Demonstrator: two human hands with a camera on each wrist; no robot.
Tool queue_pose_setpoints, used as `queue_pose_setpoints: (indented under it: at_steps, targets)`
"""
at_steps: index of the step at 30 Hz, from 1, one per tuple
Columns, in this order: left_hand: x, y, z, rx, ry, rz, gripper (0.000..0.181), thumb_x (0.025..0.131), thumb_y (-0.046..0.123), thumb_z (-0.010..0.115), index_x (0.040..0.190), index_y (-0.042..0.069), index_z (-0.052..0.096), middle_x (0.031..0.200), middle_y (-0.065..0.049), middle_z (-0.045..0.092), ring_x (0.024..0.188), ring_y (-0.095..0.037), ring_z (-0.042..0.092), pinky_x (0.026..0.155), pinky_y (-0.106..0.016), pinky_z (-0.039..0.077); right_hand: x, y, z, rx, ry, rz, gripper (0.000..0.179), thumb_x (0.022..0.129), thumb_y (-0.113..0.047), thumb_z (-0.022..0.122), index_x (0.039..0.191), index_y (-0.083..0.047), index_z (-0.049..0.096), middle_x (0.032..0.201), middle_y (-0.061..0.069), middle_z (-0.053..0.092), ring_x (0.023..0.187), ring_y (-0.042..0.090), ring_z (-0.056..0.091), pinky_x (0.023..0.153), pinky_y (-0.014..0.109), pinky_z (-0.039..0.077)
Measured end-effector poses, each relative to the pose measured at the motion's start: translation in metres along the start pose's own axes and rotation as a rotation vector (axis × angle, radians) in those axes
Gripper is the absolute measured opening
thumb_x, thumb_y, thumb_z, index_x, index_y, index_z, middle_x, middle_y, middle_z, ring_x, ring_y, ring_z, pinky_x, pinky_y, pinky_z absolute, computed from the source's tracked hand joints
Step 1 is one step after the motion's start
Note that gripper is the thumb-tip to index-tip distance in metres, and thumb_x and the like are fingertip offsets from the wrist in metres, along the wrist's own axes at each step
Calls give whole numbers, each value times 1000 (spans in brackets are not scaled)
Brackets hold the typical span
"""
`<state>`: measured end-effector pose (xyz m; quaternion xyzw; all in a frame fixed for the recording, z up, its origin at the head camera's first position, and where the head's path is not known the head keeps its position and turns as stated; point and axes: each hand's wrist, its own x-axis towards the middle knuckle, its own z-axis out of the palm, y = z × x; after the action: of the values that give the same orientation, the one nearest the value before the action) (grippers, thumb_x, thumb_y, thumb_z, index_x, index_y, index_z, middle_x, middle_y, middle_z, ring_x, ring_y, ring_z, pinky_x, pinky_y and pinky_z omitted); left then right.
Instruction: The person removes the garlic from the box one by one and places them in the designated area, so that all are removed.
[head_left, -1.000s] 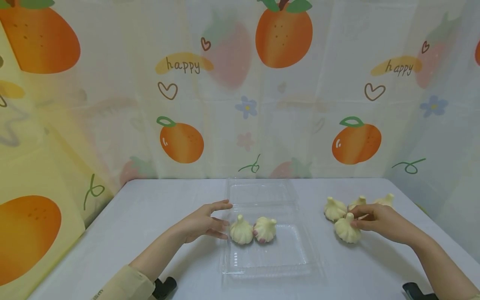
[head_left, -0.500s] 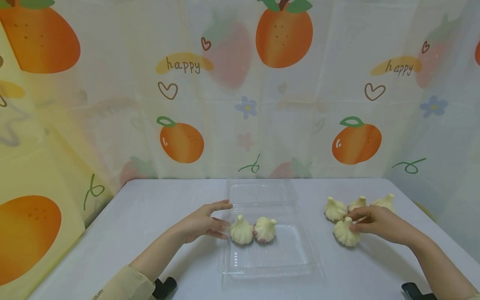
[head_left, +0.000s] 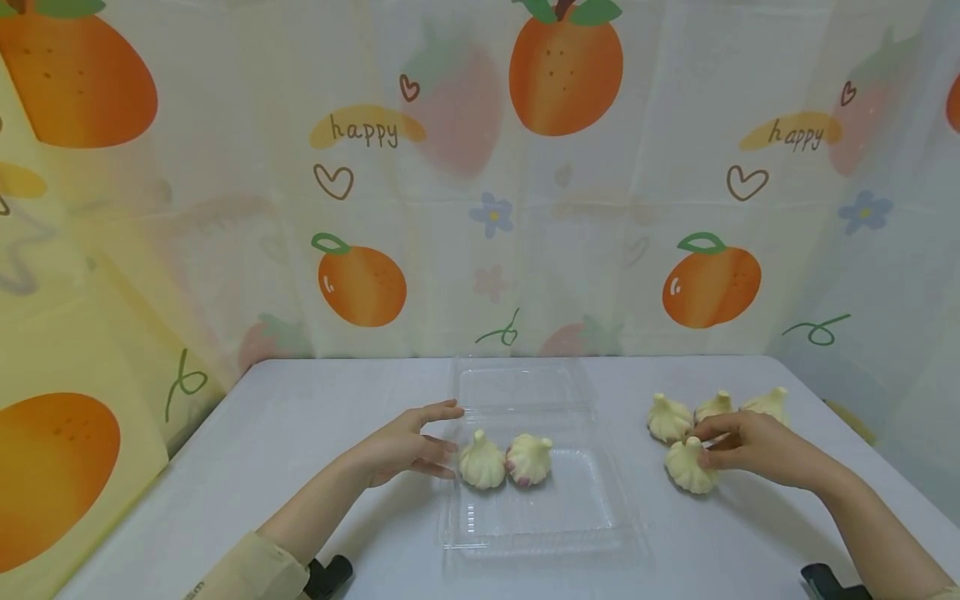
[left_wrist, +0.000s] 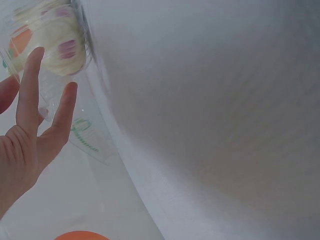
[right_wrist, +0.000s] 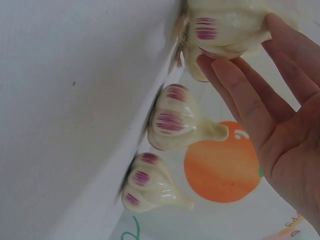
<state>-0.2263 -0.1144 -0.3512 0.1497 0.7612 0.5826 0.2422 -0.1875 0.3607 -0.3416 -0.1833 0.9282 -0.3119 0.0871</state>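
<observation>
In the head view my right hand (head_left: 761, 450) pinches a pale garlic bulb (head_left: 690, 467) between thumb and fingers, low over the white table. The right wrist view shows this garlic bulb (right_wrist: 230, 30) with purple streaks, its root end near the cloth. Three more bulbs sit just behind the hand, one of them a garlic bulb (head_left: 669, 418) at the left. My left hand (head_left: 408, 447) has its fingers spread at the left side of a clear plastic box (head_left: 555, 508); whether they touch it I cannot tell. Two garlic bulbs (head_left: 529, 460) lie side by side in the box's left half.
The box's clear lid (head_left: 521, 387) lies folded back toward the far table edge. A fruit-patterned curtain (head_left: 450, 250) hangs behind the white table (head_left: 322, 408). Dark wrist-camera mounts, one a black mount (head_left: 330, 577), show below both wrists.
My right hand has drawn the pinched garlic bulb slightly left and toward me, away from the bulbs behind it. The left hand stays in place.
</observation>
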Motion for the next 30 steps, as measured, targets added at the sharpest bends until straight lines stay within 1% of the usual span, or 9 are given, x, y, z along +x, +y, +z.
queue_pose_setpoints:
  at_steps: [6, 8, 15, 22, 27, 30]
  targets:
    - [0, 0, 0, -5, 2, 3, 68, 88, -9, 56, 152, -3, 31, 168, -13, 8, 135, -44, 48, 87, -38, 64, 0, -2, 0, -12, -7, 16, 40, 88, -30, 72, 120, -6, 68, 127, 21, 65, 96, 11, 67, 72, 18, 58]
    - [0, 0, 0, -5, 2, 4, 69, 88, -8, 56, 152, -3, 31, 168, -13, 8, 135, -44, 48, 87, -38, 64, 0, -3, 0, -24, -6, 18, 39, 87, -30, 73, 119, -7, 69, 126, 20, 66, 96, 13, 67, 72, 17, 58]
    - [0, 0, 0, -4, 2, 4, 69, 88, -8, 56, 152, -3, 31, 168, -13, 8, 135, -44, 48, 87, -38, 64, 1, -3, 0, -64, 1, 6, 41, 85, -32, 75, 117, -7, 70, 122, 16, 69, 94, -1, 64, 73, 15, 57]
    - [-1, 0, 0, -10, 2, 3, 69, 88, -9, 56, 152, -3, 31, 168, -13, 8, 136, -44, 47, 86, -38, 64, 1, -3, 1, -72, 5, -5, 40, 83, -32, 77, 116, -9, 71, 118, 13, 70, 94, -1, 64, 72, 15, 57]
    - [0, 0, 0, -4, 1, 5, 68, 88, -9, 55, 152, -3, 31, 168, -14, 8, 136, -45, 47, 86, -37, 64, 0, -3, 1, -92, 13, -40, 39, 83, -33, 76, 115, -11, 71, 114, 7, 72, 93, -3, 63, 72, 15, 57]
    - [0, -1, 0, -6, -1, 5, 68, 88, -9, 55, 152, -3, 31, 168, -14, 8, 136, -45, 47, 86, -37, 64, 0, -3, 0, -100, 18, -60, 39, 83, -34, 76, 115, -13, 71, 115, 7, 72, 94, -3, 63, 73, 15, 57]
